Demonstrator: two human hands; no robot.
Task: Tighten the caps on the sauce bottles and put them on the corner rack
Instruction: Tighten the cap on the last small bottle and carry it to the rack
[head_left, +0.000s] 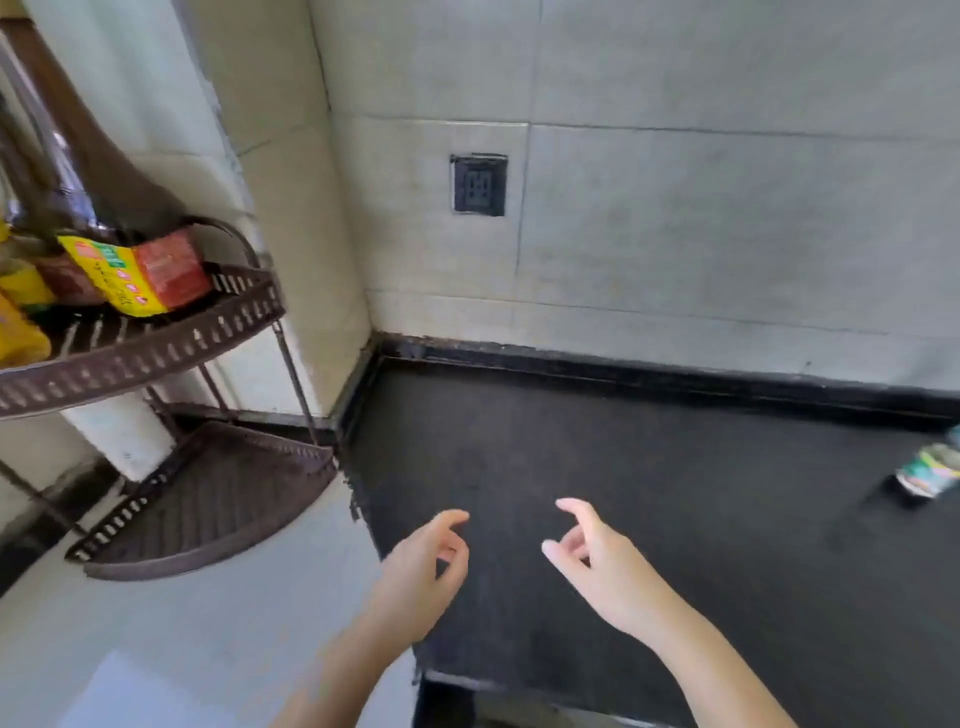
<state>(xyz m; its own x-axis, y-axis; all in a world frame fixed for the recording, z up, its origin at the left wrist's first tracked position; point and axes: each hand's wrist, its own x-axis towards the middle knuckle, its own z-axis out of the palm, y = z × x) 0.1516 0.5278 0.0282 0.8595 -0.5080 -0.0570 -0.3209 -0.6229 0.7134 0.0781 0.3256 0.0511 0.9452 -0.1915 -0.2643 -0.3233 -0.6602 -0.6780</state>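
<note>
hands hover empty over the dark counter (675, 493) in the lower middle of the frame. the left hand (421, 571) is loosely curled, thumb and fingers apart, gripping nothing. the right hand (597, 566) is the same, fingers half bent with a gap between thumb and forefinger.

the corner rack (156, 358) stands at the left of the frame. its upper shelf already carries a dark bottle (104, 208) with a yellow and red label, leaning among other packets that are too blurred to name. the lower shelf (218, 499) shows nothing on it.

one more bottle (932, 470) sits at the far right edge of the frame, well apart from both hands and partly cut off. its cap is out of view, so whether it is tight cannot be told.

that bottle looks like the next one to fetch. the right hand is nearer, so reach with it and take the body, not the top. then steady the body in the left hand and twist the cap with the right until it stops. set it upright on the lower shelf, well inside the rim.
</note>
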